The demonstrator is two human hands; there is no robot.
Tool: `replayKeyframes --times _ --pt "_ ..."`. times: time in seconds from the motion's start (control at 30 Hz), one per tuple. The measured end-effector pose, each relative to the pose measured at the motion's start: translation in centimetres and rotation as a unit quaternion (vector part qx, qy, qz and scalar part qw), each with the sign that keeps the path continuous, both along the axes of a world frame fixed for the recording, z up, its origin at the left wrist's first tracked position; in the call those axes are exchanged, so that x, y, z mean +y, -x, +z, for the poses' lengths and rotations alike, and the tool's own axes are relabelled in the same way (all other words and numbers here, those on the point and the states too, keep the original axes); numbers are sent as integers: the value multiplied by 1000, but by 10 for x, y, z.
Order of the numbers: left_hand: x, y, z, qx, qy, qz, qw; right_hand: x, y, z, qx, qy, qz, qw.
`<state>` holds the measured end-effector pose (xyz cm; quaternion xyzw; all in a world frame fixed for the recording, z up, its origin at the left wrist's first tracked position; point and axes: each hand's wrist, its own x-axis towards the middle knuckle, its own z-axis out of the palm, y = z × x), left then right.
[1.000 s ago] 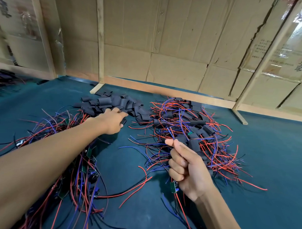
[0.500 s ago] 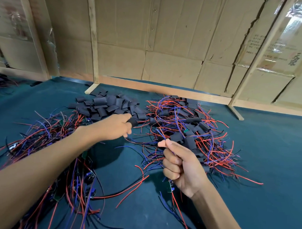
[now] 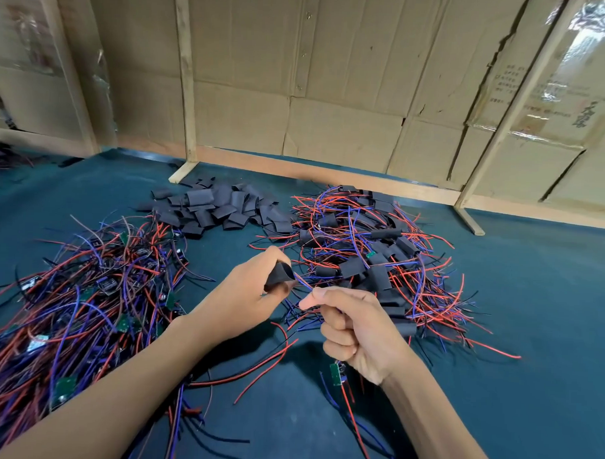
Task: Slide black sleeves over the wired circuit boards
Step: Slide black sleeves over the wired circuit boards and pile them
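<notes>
head view: dark teal felt-covered table (image 3: 531,306), brown cardboard panel wall (image 3: 333,93) with pale wooden posts behind. three heaps: loose black tube sleeves (image 3: 219,206); bare wired boards (image 3: 86,290) at left; sleeved ones (image 3: 378,266) at right. left hand (image 3: 244,296) pinches one black sleeve (image 3: 280,275), brought in from sleeve heap since earlier frame. right hand (image 3: 352,327) fisted round red-blue wires, small green circuit board (image 3: 337,374) hanging below; wire tips at sleeve mouth.

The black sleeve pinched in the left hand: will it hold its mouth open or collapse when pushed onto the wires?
The short black tubular sleeve probably collapses easily: its mouth already looks squashed and creased in the left hand. It seems very light, held by the fingertips alone. The thin red and blue wires pinched by the right hand look bendy, so they may buckle.
</notes>
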<state>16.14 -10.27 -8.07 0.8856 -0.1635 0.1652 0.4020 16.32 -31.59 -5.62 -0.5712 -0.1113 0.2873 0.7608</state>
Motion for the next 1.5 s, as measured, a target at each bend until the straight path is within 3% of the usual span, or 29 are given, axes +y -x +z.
replayKeyframes --times 0.37,0.57,0.77,0.93,1.13,1.33,1.4,1.5 --pt "-2 4 2 -2 -47 -17 999 0 1 -1 -11 33 13 999" --pt "-7 8 8 -128 -214 -67 966 7 1 -5 20 34 19 999" --pt "-8 8 11 -156 -267 -64 949 6 -2 -5 112 -33 -59 991" --pt "-10 6 9 -155 -329 -55 930 5 -3 -10 24 -41 -40 998" --pt "-4 5 9 -94 -312 -25 945 5 -1 -10 -54 -27 -52 997" --pt "5 4 10 -31 -140 56 988 10 5 -15 -191 94 -28 977" --pt "8 3 11 -12 -91 92 992 10 5 -19 -209 154 4 966" --pt "9 3 13 -18 -65 114 991 11 6 -20 -207 154 12 966"
